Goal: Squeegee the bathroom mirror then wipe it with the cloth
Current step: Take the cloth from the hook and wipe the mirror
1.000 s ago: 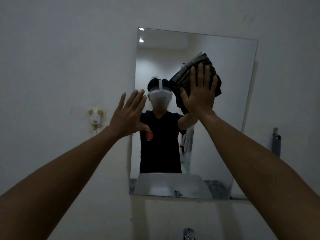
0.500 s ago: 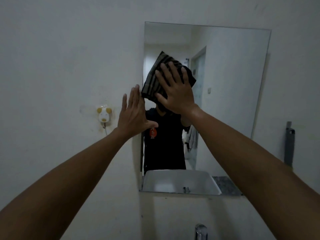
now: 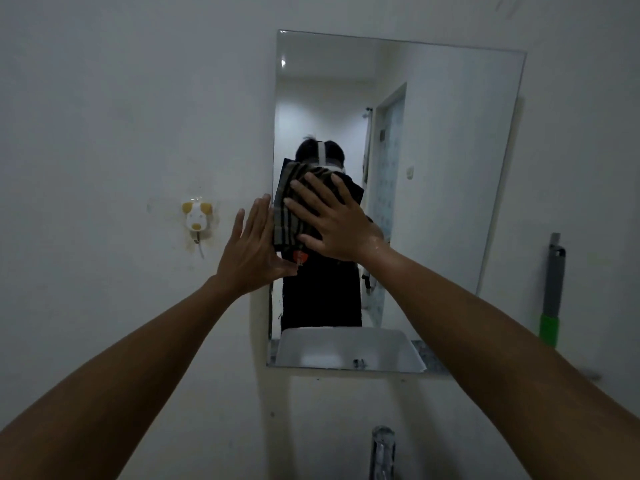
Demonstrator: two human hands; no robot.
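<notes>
A frameless rectangular mirror hangs on the white wall. My right hand lies flat with fingers spread, pressing a dark striped cloth against the glass near the mirror's left edge. My left hand is open, fingers together, its palm against the wall and the mirror's left edge, right beside the cloth. A squeegee handle, grey with a green grip, stands upright against the wall to the right of the mirror. Its blade is out of sight.
A dog-shaped wall hook sticks to the wall left of the mirror. A chrome tap rises at the bottom edge. The mirror reflects a white basin, a person in a black shirt and a doorway.
My right hand has slid the cloth from the upper middle of the mirror leftward and down to its left edge. My left hand has stayed at the mirror's left side.
</notes>
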